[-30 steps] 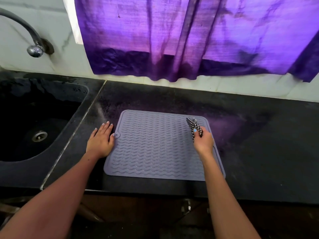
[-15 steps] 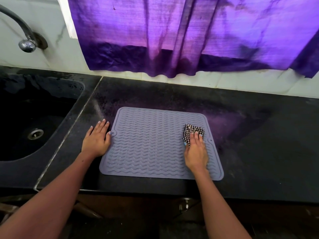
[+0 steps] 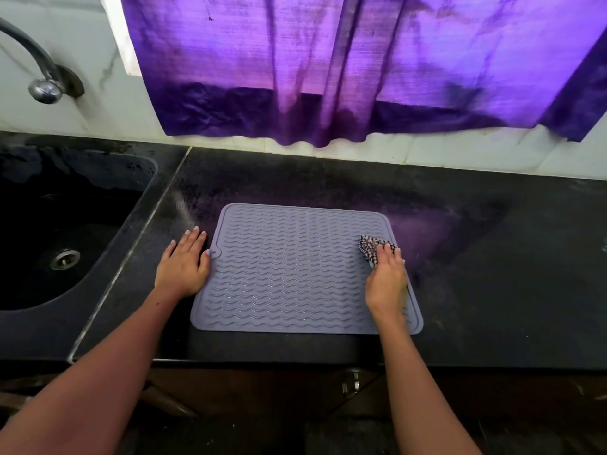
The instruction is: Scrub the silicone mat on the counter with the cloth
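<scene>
Head view, nearest first: two bare forearms reach up from the bottom edge over the dark front lip of the bench [image 3: 492, 290]. Just below that lip, a small metal handle [image 3: 350, 385] shows on the dark cabinet front.

The grey silicone mat [image 3: 289, 270] lies flat on the black bench, close to the front edge, its wavy ridges running side to side. The left hand [image 3: 184, 266] lies palm down on the bench just beside the mat's left edge, fingers [image 3: 193, 238] together and stretched out flat, holding nothing; the thumb touches the mat's rim by a small round hole. The right hand [image 3: 386, 279] rests on the mat's right side, its fingers curled and clamped on a black-and-white checked cloth [image 3: 369, 246]. The bunched cloth pokes out beyond the fingertips and presses on the mat near the right border.

To the left, a black sink [image 3: 108, 244] is set into the bench, with a metal drain [image 3: 64, 259] in its bottom. Further back, a curved tap [image 3: 42, 77] comes off the pale tiled wall [image 3: 98, 103]. A purple curtain [image 3: 361, 60] hangs over the wall behind the mat, its darker hem ending just above the bench.
</scene>
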`<action>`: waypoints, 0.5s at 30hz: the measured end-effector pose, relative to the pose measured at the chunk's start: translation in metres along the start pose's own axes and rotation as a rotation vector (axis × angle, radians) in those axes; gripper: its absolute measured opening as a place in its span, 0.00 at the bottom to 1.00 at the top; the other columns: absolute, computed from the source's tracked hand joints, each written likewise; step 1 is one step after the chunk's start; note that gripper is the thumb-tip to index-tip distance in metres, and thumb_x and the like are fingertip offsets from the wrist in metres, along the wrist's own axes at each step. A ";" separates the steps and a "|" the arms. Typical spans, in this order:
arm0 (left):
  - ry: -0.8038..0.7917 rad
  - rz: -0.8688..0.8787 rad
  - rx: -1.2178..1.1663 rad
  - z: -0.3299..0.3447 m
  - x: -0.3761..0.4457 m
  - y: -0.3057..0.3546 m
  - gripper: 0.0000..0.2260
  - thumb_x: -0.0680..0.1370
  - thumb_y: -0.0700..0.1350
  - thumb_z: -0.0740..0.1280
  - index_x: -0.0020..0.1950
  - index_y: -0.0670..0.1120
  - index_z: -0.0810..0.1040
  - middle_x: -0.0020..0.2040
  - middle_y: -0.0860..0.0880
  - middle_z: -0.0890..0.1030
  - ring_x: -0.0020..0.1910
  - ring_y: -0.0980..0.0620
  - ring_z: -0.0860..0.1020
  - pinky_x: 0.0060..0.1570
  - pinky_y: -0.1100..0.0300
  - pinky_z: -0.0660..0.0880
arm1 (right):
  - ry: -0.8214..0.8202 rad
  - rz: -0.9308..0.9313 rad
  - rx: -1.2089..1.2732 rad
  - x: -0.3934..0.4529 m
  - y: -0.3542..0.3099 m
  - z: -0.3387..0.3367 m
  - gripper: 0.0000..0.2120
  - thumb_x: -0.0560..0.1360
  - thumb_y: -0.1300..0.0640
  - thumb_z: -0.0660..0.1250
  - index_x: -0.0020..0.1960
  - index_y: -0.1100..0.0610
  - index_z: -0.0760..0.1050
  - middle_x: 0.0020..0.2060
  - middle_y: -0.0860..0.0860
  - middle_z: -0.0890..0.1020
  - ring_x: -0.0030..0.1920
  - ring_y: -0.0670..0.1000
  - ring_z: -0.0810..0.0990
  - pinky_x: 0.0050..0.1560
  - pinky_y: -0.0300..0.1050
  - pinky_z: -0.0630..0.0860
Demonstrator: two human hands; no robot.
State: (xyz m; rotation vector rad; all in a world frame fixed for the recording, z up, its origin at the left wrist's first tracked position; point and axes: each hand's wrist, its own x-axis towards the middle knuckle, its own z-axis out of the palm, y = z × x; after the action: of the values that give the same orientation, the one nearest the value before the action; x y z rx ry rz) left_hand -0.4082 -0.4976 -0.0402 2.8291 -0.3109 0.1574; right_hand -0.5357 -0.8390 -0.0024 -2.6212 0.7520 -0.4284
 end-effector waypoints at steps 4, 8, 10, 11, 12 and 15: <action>0.004 0.003 -0.001 0.000 0.000 0.001 0.32 0.74 0.56 0.43 0.74 0.44 0.61 0.76 0.48 0.59 0.75 0.52 0.55 0.73 0.52 0.48 | -0.092 -0.044 -0.182 -0.006 0.009 0.015 0.30 0.77 0.67 0.57 0.76 0.58 0.51 0.76 0.54 0.54 0.77 0.52 0.51 0.77 0.47 0.49; -0.007 0.001 0.011 0.000 -0.001 0.001 0.31 0.74 0.56 0.43 0.74 0.44 0.59 0.76 0.48 0.57 0.76 0.52 0.53 0.73 0.53 0.46 | -0.127 -0.059 -0.184 -0.002 0.009 0.010 0.30 0.77 0.66 0.57 0.76 0.58 0.51 0.76 0.54 0.54 0.76 0.52 0.52 0.76 0.45 0.49; -0.005 0.003 0.008 0.000 -0.001 0.001 0.33 0.73 0.58 0.41 0.74 0.44 0.60 0.76 0.48 0.58 0.76 0.52 0.54 0.73 0.53 0.47 | -0.155 -0.057 -0.173 0.000 0.005 0.000 0.29 0.77 0.67 0.58 0.76 0.57 0.55 0.76 0.54 0.57 0.75 0.53 0.56 0.75 0.45 0.54; -0.002 0.004 0.008 0.000 -0.001 0.001 0.34 0.73 0.59 0.40 0.74 0.44 0.60 0.76 0.48 0.58 0.76 0.52 0.54 0.73 0.53 0.47 | -0.169 -0.045 -0.152 0.004 0.003 -0.007 0.28 0.76 0.67 0.58 0.75 0.56 0.58 0.74 0.55 0.61 0.73 0.56 0.61 0.72 0.47 0.59; 0.000 0.005 0.006 0.000 -0.001 0.000 0.35 0.72 0.59 0.40 0.74 0.44 0.60 0.76 0.48 0.58 0.76 0.52 0.54 0.73 0.53 0.47 | -0.190 -0.013 -0.116 0.011 0.003 -0.013 0.26 0.76 0.67 0.59 0.73 0.56 0.62 0.71 0.58 0.66 0.70 0.59 0.67 0.69 0.48 0.64; -0.011 0.009 -0.003 -0.001 -0.001 -0.001 0.34 0.73 0.59 0.41 0.74 0.44 0.60 0.76 0.48 0.58 0.76 0.52 0.54 0.73 0.53 0.47 | -0.201 0.207 0.188 0.033 0.005 -0.039 0.19 0.76 0.64 0.60 0.66 0.56 0.73 0.59 0.62 0.78 0.61 0.63 0.75 0.62 0.51 0.71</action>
State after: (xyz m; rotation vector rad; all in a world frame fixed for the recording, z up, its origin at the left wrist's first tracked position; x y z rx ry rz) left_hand -0.4087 -0.4966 -0.0395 2.8266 -0.3254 0.1425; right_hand -0.5259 -0.8723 0.0358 -2.3392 0.8597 -0.1641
